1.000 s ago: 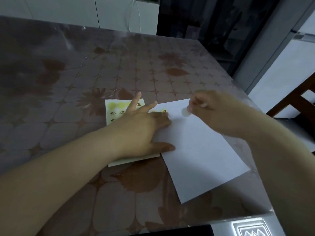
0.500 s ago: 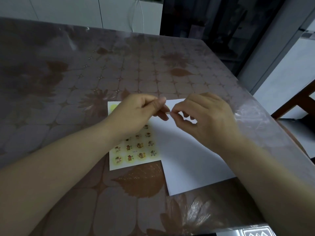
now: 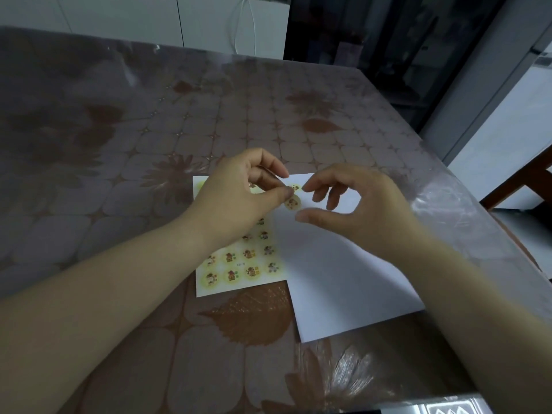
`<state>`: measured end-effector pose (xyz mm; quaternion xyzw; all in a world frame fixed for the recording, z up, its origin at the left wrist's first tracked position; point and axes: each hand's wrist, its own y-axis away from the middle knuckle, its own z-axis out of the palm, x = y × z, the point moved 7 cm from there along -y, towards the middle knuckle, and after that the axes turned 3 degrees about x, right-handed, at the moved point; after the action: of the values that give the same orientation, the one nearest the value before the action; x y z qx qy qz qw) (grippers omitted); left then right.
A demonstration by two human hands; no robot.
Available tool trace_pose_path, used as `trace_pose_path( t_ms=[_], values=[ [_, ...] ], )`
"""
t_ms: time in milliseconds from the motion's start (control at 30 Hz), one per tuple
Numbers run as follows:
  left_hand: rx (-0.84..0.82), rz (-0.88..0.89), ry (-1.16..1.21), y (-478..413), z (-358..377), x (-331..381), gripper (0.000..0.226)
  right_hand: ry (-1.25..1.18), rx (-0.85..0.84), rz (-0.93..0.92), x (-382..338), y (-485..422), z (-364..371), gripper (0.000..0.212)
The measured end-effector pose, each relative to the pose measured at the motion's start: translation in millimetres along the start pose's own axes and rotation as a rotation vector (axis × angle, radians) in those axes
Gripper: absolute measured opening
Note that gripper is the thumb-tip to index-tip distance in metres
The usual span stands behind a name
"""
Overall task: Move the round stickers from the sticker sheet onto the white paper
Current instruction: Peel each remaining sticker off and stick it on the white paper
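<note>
The sticker sheet, pale yellow with several round cartoon stickers, lies flat on the table. The white paper lies beside it on the right, overlapping its right edge. My left hand hovers over the top of the sheet and pinches a round sticker at its thumb tip, just above the paper's top left corner. A second round sticker sits on the paper close behind it. My right hand hovers over the paper's upper part with its fingers spread, holding nothing.
The table has a brown floral cover under clear plastic. Its right edge runs close to the paper, with a wooden chair beyond it. A white object shows at the near edge.
My right hand brought a peeled sticker over and passed it to my left hand, which lifted off the sheet. The right hand's fingers have now spread apart.
</note>
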<state>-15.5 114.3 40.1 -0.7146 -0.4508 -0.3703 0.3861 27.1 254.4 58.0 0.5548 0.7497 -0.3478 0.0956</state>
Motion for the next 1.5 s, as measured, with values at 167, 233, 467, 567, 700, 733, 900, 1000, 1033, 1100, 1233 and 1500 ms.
trace_pose_path(
  t_ms=[167, 233, 467, 567, 700, 733, 900, 1000, 1033, 1100, 1233, 1500],
  values=[
    [0.041, 0.056, -0.015, 0, -1, 3, 0.012, -0.152, -0.064, 0.293, 13, -10, 3, 0.009],
    [0.047, 0.078, -0.02, 0, -1, 4, 0.011, -0.196, -0.073, 0.32, 9, -13, 5, 0.009],
    [-0.015, 0.08, -0.161, -3, 1, -6, 0.041, -0.117, -0.048, 0.491, 43, -32, -14, 0.009],
    [-0.02, 0.213, -0.518, -1, 3, -5, 0.033, -0.155, -0.011, 0.64, 76, -32, -12, 0.012],
    [-0.074, 0.351, -0.647, 5, 11, -4, 0.035, -0.184, -0.009, 0.637, 87, -30, 4, 0.034],
    [-0.086, 0.36, -0.647, 5, 13, -4, 0.038, -0.193, -0.005, 0.632, 86, -30, 7, 0.031],
    [-0.025, 0.241, -0.388, -1, 3, -8, 0.015, -0.193, -0.047, 0.467, 63, -32, 11, 0.011],
    [-0.002, 0.094, -0.106, -4, -4, -15, 0.022, -0.288, -0.086, 0.371, 43, -31, 17, 0.002],
    [-0.001, 0.073, -0.071, -5, -4, -16, 0.024, -0.324, -0.102, 0.356, 38, -31, 21, 0.004],
    [-0.002, 0.055, -0.025, -5, -3, -16, 0.027, -0.346, -0.103, 0.326, 29, -30, 26, 0.008],
    [0.0, 0.046, 0.021, -4, -3, -16, 0.032, -0.303, -0.009, 0.297, 23, -31, 22, 0.006],
    [0.004, 0.126, -0.279, -2, -3, -13, 0.031, -0.309, 0.028, 0.488, 57, -29, 5, 0.02]
  ],
)
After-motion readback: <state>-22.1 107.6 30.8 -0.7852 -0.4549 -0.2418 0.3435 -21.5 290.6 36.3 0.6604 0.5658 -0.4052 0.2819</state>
